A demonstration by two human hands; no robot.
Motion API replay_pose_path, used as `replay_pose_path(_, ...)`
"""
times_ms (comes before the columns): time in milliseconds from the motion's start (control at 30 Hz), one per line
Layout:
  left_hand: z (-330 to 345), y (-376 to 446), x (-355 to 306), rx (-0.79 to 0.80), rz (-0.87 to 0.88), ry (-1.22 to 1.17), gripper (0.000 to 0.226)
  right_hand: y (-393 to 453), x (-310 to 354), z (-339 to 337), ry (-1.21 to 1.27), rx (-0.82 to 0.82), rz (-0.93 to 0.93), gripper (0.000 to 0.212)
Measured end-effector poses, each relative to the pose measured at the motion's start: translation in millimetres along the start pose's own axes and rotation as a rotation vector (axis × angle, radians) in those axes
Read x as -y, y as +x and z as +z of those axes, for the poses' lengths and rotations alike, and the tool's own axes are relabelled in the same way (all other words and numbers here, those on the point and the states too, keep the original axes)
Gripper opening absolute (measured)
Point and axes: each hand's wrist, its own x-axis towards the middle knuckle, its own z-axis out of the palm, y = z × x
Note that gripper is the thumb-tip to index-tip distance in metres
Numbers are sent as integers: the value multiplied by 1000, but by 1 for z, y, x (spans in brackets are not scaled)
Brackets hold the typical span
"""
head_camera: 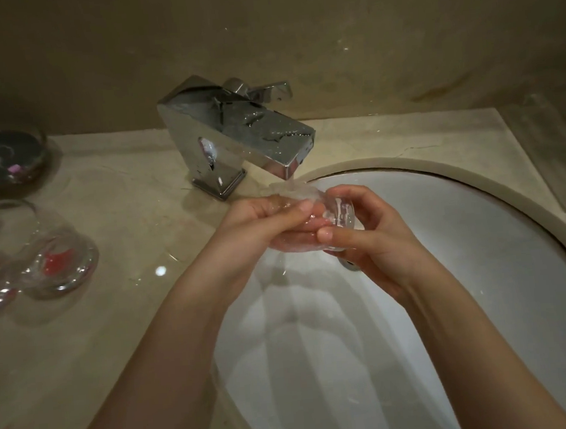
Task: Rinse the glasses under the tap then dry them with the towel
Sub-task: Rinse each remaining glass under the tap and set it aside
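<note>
A clear glass (337, 215) lies on its side under the chrome tap (235, 140), over the white sink (479, 232). Water runs from the spout onto it. My left hand (265, 222) grips the glass near its mouth, fingers wrapped round it. My right hand (368, 234) holds its thick base, thumb in front. Two more clear glasses (58, 262) with red at the bottom stand on the counter at the left. No towel is in view.
A dark glass bowl (3, 162) sits at the back left of the beige stone counter (121, 200). A clear tray (561, 151) with a small bottle lies at the right edge. The tap's lever (265, 90) points to the back right.
</note>
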Motion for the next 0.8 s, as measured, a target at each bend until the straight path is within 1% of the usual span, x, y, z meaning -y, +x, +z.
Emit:
replay_pose_path(33,-1,0,1,6,7,-9,23,-1,-1,-2,26,4,-12,51)
replay_pose_path(100,-1,0,3,17,28,0,24,-2,1,-2,57,23,50,48)
replay_pose_path(133,-2,0,5,17,35,-1,24,-2,4,-1,64,21,125,45)
replay_pose_path(200,-2,1,8,6,40,-3,23,-1,10,3,51,-2,289,52)
replay_pose_path(233,-3,1,10,-5,40,6,22,1,12,3,13,0,316,50)
replay_pose_path(300,-3,3,10,-24,25,-8,18,2,13,3,-27,37,288,36)
replay_pose_path(367,-5,5,8,-39,7,-39,17,3,13,1,-14,86,233,25)
replay_pose_path(400,-6,5,7,-46,2,-40,17,2,12,0,-8,103,207,30)
replay_pose_path(433,-7,6,6,-46,-1,-37,16,3,8,-3,4,109,172,41)
replay_pose_path(467,-7,6,6,-40,-3,-35,16,1,7,-3,19,105,136,47)
replay_pose_path(533,-5,6,5,-33,3,-30,16,2,2,-3,52,84,77,47)
replay_pose_path(567,-5,7,5,-37,11,-21,19,2,0,-3,53,63,81,47)
replay_pose_path(633,-3,7,3,-33,24,14,23,3,5,2,-40,9,151,45)
replay_pose_path(700,-3,8,3,-9,32,45,21,6,9,2,-166,-15,199,50)
replay_pose_path(733,-3,8,3,5,33,42,18,8,11,3,-183,-4,189,47)
replay_pose_path(800,-4,10,4,9,24,2,17,10,10,1,-157,48,117,32)
